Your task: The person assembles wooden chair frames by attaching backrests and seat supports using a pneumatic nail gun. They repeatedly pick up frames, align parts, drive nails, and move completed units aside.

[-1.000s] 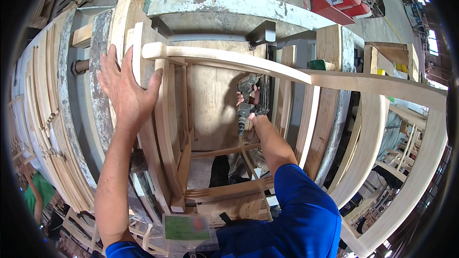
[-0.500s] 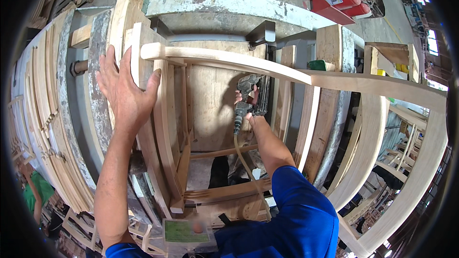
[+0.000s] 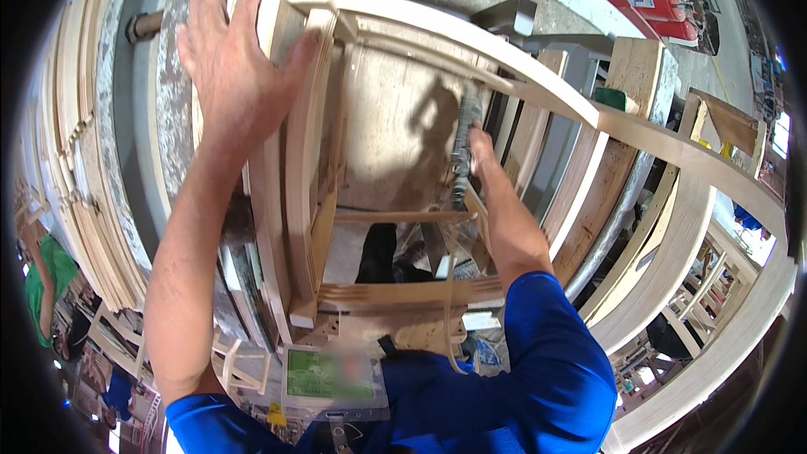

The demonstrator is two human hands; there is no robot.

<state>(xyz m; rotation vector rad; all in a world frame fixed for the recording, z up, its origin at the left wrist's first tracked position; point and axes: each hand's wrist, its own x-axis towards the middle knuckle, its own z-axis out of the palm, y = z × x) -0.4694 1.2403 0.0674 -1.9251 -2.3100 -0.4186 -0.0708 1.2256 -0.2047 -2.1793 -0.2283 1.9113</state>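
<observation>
My left hand [image 3: 239,80] lies with fingers spread over the upper left corner of a pale wooden chair frame [image 3: 458,29], its thumb by the corner post. My right hand [image 3: 481,150] reaches inside the frame, closed around an air nail gun [image 3: 462,147]. The gun is seen nearly edge-on and is a little blurred; its nose is hard to make out. It is close to the frame's right inner side. A thin air hose [image 3: 451,311] hangs below it toward my body. My right fingers are partly hidden behind the gun and hand.
Stacked wooden strips [image 3: 92,202] line the left side beside a worn metal beam [image 3: 174,76]. On the right stand another curved wooden frame [image 3: 672,261] and a metal pipe [image 3: 601,231]. Red fire extinguishers [image 3: 664,4] sit at the far right. A person in green [image 3: 55,282] is at the far left.
My right hand has swung the nail gun rightward and turned it edge-on, toward the frame's right inner side. The view has shifted; my left hand stays spread on the upper left corner.
</observation>
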